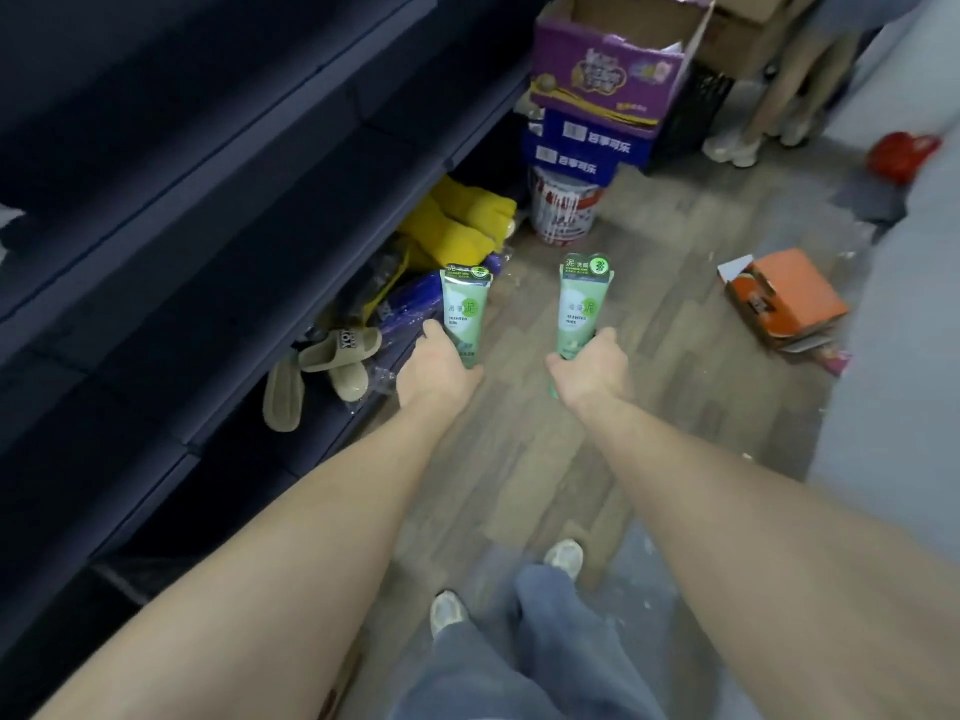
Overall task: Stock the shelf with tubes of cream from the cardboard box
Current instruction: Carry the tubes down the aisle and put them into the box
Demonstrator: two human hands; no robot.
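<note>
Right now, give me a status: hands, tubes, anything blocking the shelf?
Left hand grips one green cream tube; right hand grips another. Both upright, not yet shelved. Dark shelf left; tan slippers on bottom tier.

Two pale green plastic tubes (464,314) (581,308), smooth and faintly glossy, with printed labels. Dark navy shelving (218,163), matt finish. Grey-brown wood-grain plank floor (670,324), dull and speckled with white flecks. Purple printed cardboard box (608,80), torn raw edges. Orange cardboard box (789,298), matt. Beige moulded foam-like slippers (332,363). Blue-grey cloth trousers (524,652).
</note>
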